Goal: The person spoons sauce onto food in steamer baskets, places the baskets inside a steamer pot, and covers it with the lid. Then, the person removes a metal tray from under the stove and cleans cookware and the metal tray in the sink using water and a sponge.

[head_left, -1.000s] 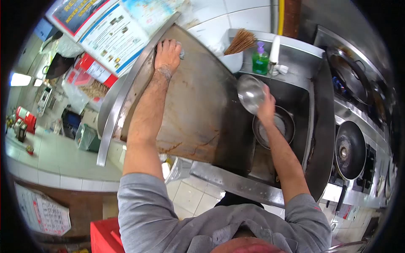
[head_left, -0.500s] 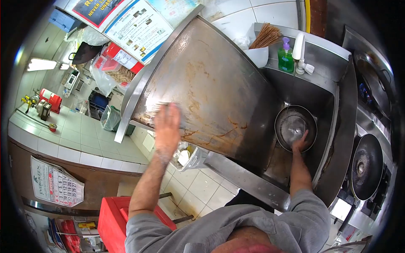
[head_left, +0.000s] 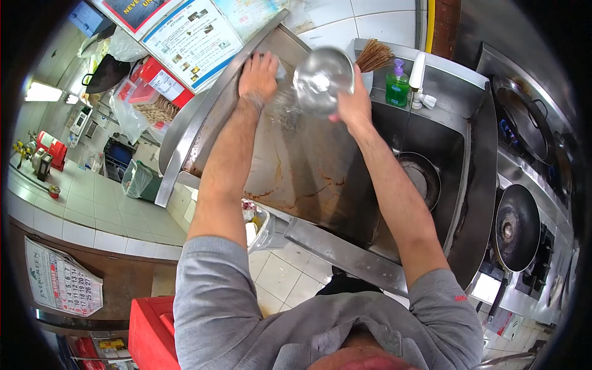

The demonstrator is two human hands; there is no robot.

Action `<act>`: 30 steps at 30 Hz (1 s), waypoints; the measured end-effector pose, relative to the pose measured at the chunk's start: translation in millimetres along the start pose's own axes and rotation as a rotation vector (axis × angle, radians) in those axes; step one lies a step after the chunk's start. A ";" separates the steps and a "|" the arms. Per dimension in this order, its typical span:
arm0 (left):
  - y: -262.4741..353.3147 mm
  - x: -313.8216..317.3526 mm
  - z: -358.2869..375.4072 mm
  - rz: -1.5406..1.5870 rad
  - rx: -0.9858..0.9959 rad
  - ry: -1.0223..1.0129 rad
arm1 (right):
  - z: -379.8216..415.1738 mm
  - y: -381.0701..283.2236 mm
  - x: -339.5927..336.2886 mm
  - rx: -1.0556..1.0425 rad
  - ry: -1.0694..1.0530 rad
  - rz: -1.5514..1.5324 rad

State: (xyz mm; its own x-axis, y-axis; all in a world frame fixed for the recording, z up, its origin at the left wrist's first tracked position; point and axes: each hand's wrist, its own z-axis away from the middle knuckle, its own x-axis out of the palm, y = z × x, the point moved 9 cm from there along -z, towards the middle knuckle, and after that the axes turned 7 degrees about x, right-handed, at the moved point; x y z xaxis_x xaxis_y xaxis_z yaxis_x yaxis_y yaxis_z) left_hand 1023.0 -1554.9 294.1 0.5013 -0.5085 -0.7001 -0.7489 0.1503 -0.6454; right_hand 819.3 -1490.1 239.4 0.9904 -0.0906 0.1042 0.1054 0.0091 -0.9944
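Observation:
A rust-stained steel drainboard [head_left: 290, 166] slopes down toward a deep sink [head_left: 431, 132]. My left hand [head_left: 259, 74] presses a scrubbing pad [head_left: 279, 69] onto the board's far end, near the wall. My right hand [head_left: 353, 102] grips a small steel bowl [head_left: 322, 79] tilted over the board, and water spills from it onto the metal. A larger round pan [head_left: 422, 179] lies in the sink below my right forearm.
A green soap bottle [head_left: 398, 83], a white tap [head_left: 418, 77] and a tub of brown sticks [head_left: 373, 57] stand behind the sink. Black woks [head_left: 512, 225] sit on the stove at right. A bin [head_left: 259, 228] stands under the board, a red crate [head_left: 148, 333] by my left side.
My left hand has gone from the board's near edge back up to its far end. My right hand has lifted the bowl out of the sink pan and tipped it over the board.

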 end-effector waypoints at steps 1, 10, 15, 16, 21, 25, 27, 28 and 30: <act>2.4 -0.6 2.5 0.004 0.000 0.003 | -6.5 -14.6 7.2 -0.028 0.014 0.032; 176.9 35.4 117.3 0.119 0.424 -0.310 | 14.0 -33.7 1.2 -0.054 -0.038 0.023; 47.0 -44.6 159.5 0.152 0.353 -0.299 | 35.4 39.4 -45.8 0.066 -0.077 -0.088; 16.6 -60.2 171.4 0.131 0.326 -0.332 | 36.0 60.0 -60.3 0.106 -0.067 -0.066; 7.8 -65.7 230.0 0.451 0.351 -0.652 | 37.6 156.0 -132.4 0.251 0.037 0.066; 97.8 -2.6 240.7 0.639 0.554 -0.726 | 41.5 227.8 -167.1 0.348 0.117 0.028; 175.7 -5.1 243.5 0.685 0.444 -0.717 | 46.7 238.9 -175.2 0.378 0.212 0.022; 200.8 4.1 246.8 0.536 0.445 -0.640 | 46.6 238.4 -174.6 0.385 0.188 0.025; 203.7 -1.8 244.5 0.539 0.458 -0.664 | 43.2 230.4 -174.6 0.380 0.199 0.001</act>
State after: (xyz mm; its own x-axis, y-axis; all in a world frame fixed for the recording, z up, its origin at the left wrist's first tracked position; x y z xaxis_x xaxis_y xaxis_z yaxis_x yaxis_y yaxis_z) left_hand 975.5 -1316.1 89.2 0.3883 0.2868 -0.8758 -0.7789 0.6100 -0.1456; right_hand 674.5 -1429.2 -7.1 0.9580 -0.2802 0.0604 0.1664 0.3721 -0.9132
